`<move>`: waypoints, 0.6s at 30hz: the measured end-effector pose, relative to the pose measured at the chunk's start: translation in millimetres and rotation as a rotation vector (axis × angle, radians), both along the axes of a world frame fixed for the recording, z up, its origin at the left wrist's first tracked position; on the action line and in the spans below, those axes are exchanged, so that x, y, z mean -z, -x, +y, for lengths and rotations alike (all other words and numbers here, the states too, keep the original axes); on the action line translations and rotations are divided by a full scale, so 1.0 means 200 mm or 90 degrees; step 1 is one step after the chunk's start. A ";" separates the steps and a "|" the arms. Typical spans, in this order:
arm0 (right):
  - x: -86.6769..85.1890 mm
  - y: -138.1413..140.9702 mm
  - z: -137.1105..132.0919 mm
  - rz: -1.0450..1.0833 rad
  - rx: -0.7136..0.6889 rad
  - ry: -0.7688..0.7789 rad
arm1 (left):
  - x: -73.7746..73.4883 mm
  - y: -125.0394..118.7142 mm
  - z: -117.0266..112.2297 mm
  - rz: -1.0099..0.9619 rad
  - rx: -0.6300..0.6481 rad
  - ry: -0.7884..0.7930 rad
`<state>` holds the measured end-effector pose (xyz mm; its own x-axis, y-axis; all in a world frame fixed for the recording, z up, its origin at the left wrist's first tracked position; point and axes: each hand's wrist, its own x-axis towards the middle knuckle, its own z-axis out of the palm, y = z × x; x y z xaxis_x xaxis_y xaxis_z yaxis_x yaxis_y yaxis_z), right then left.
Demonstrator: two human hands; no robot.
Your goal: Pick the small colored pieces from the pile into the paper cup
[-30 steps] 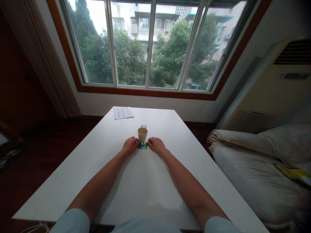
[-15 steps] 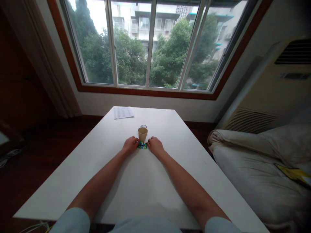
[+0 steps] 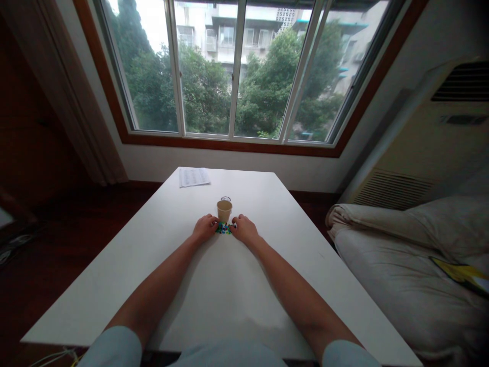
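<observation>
Small multicoloured pieces [image 3: 224, 229], blue, green and white among them, lie in a tight patch on the white table [image 3: 229, 285]. They are too small to tell one by one. A brown paper cup [image 3: 224, 209] stands upright just behind them. My left hand [image 3: 206, 226] rests at the left edge of the patch, fingers bent and fingertips drawn together at the pieces. At the right edge, my right hand [image 3: 244, 228] has its thumb and fingers curled in over the pieces. Whatever either hand pinches is too small to make out.
A thin dark ring-like item [image 3: 225, 198] lies behind the cup. Printed paper sheets [image 3: 194, 177] lie at the table's far left corner. To the right stands a sofa with a pale cover [image 3: 385, 265]. A window [image 3: 233, 76] is beyond the table.
The right fingertips have shifted slightly at the pieces, and the patch now shows a little further right, beneath them. My left hand and the cup look unmoved.
</observation>
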<state>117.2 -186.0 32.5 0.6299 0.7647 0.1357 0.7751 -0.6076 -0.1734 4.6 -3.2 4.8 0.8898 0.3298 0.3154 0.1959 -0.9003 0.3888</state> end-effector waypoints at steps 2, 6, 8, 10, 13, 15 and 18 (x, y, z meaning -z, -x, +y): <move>-0.01 -0.01 -0.01 0.017 -0.016 0.013 | -0.01 0.00 0.00 0.005 -0.003 0.006; -0.04 -0.03 -0.02 0.041 -0.077 0.039 | -0.01 0.00 -0.01 0.019 -0.013 0.014; -0.04 -0.03 -0.02 0.037 -0.089 0.038 | -0.01 0.00 -0.01 0.017 -0.011 0.010; -0.03 -0.03 -0.01 0.027 -0.089 0.031 | -0.01 0.00 -0.01 0.013 -0.008 0.009; -0.01 -0.02 0.00 0.020 -0.071 0.023 | 0.00 0.00 0.00 0.013 -0.007 0.009; 0.00 -0.01 0.00 0.015 -0.065 0.013 | 0.00 0.00 0.00 0.016 -0.008 0.007; 0.01 -0.01 0.01 0.005 -0.075 -0.004 | 0.01 -0.01 0.00 0.013 -0.010 0.000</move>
<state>118.3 -184.7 29.8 0.5373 0.8323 0.1368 0.8393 -0.5116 -0.1837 5.6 -2.3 3.2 0.8909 0.3433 0.2973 0.2172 -0.8969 0.3851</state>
